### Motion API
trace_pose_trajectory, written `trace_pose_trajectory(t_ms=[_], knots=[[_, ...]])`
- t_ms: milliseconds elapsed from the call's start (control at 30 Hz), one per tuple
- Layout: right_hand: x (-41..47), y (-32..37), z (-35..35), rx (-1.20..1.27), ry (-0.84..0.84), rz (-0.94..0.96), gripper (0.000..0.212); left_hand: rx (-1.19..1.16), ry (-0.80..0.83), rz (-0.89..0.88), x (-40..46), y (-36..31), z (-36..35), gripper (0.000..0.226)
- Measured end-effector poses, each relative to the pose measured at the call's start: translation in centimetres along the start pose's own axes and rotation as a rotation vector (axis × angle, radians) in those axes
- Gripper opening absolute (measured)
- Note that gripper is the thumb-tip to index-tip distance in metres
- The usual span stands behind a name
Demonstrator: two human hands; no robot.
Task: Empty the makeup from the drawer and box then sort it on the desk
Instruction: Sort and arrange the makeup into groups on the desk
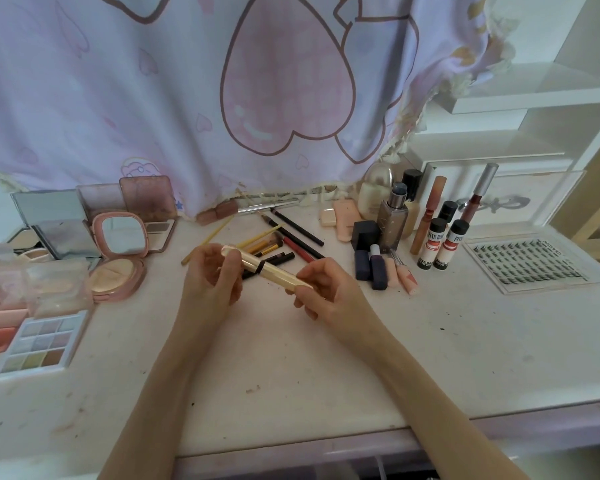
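Desk (326,358) was white, scuffed and speckled; a lilac cloth (153,81) with pink hearts hung along its back edge, white shelving (534,95) at the back right corner. I saw both hands raised over the desk's middle, clamped on one gold tube (274,268): left hand (212,278) curled round its cap end, right hand (323,289) pinching the other end. I counted two white black-capped tubes (444,249) toward the right edge, one tray of lashes (530,265) beside them, one round pink compact (120,252) open near the left edge, one eyeshadow palette (40,344) below it. Pencils and brushes (284,242) lay behind the hands, too tangled to count.
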State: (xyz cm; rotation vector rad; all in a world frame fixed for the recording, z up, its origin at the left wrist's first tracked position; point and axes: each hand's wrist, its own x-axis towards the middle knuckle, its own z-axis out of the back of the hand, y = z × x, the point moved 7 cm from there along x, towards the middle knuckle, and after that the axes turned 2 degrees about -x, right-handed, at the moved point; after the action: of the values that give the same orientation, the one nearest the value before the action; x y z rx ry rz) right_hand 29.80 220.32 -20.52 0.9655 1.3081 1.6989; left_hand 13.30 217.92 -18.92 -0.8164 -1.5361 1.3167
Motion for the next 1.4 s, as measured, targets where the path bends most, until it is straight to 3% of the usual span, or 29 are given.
trace_pose_trajectory(t_ms=[167,267,433,533,633,867,1067,1200,1233,1300,1400], knots=[[0.0,0.0,0.4,0.029,0.003,-0.033,0.013,-0.299,0.247,-0.052,0.2,0.7,-0.3,0.052],[-0.1,0.1,-0.5,-0.126,0.083,0.015,0.025,-0.323,0.129,0.036,0.6,1.3,0.5,0.043],[0.1,0.1,0.0,-0.316,-0.022,0.1,0.029,-0.244,-0.113,0.09,0.6,1.9,1.6,0.029],[0.2,0.1,0.5,-0.28,-0.071,0.088,0.027,-0.317,-0.013,0.066,0.6,1.4,0.9,0.02],[0.2,0.3,1.1,-0.23,-0.114,0.074,0.025,-0.422,0.118,0.038,0.5,0.9,0.2,0.04],[-0.4,0.7,-0.8,-0.458,0.007,0.123,0.022,-0.285,-0.126,0.05,0.6,1.4,1.8,0.004],[-0.1,0.6,-0.3,-0.564,-0.055,0.142,0.019,-0.065,-0.241,0.025,0.4,1.3,2.3,0.016],[0.1,0.1,0.4,-0.565,-0.146,0.128,0.02,0.24,-0.104,-0.077,0.3,0.6,1.2,0.008],[0.2,0.0,0.6,-0.567,-0.168,0.125,0.02,0.231,-0.044,-0.078,0.3,0.6,0.8,0.002],[0.4,-0.2,0.9,-0.571,-0.195,0.112,0.021,0.155,0.049,-0.06,0.2,0.6,0.1,0.01],[0.4,-0.4,1.0,-0.563,-0.221,0.114,0.021,0.126,0.055,-0.079,-0.1,0.1,0.0,0.016]])
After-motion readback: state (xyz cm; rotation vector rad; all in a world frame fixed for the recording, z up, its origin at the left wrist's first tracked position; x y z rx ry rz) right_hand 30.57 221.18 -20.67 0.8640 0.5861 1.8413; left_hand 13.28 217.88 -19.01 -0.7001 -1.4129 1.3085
